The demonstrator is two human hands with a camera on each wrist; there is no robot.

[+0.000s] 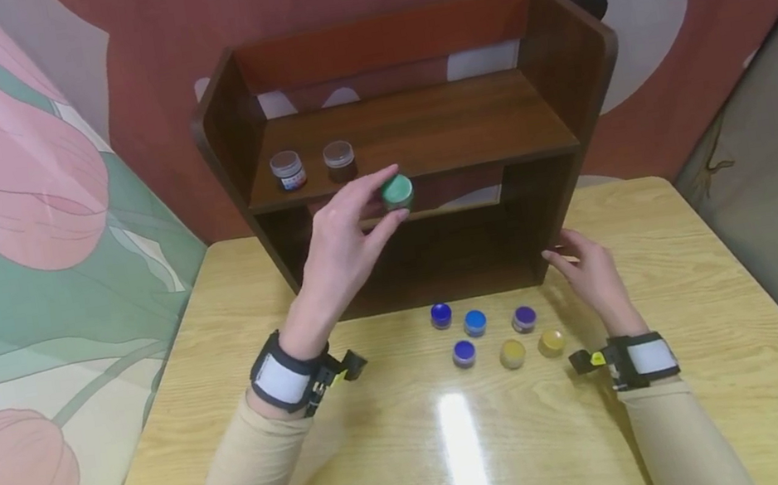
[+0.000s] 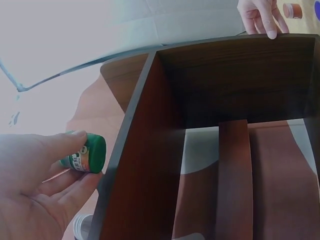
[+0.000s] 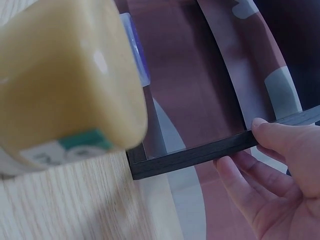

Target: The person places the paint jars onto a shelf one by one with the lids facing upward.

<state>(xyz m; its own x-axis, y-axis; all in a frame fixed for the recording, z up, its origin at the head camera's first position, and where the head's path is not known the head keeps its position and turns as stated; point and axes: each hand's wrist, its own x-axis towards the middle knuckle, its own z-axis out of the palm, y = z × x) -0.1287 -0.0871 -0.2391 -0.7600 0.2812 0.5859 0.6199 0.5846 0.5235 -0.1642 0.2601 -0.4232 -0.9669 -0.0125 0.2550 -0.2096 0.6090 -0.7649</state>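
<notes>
My left hand pinches a small green-lidded paint jar between thumb and fingers, in front of the upper board of a dark brown wooden shelf. The left wrist view shows the jar tipped sideways, its printed label partly covered by the thumb. At the lower right, my right hand grips the front edge of the shelf's side panel. In the right wrist view, the thumb and fingers lie on opposite sides of that edge. Two clear-lidded jars, one labelled and one dark, stand at the upper board's left.
On the wooden table, before the shelf, stand several small jars: blue ones, a purple one and yellow ones. A yellow jar looms close in the right wrist view. Patterned cloth hangs behind.
</notes>
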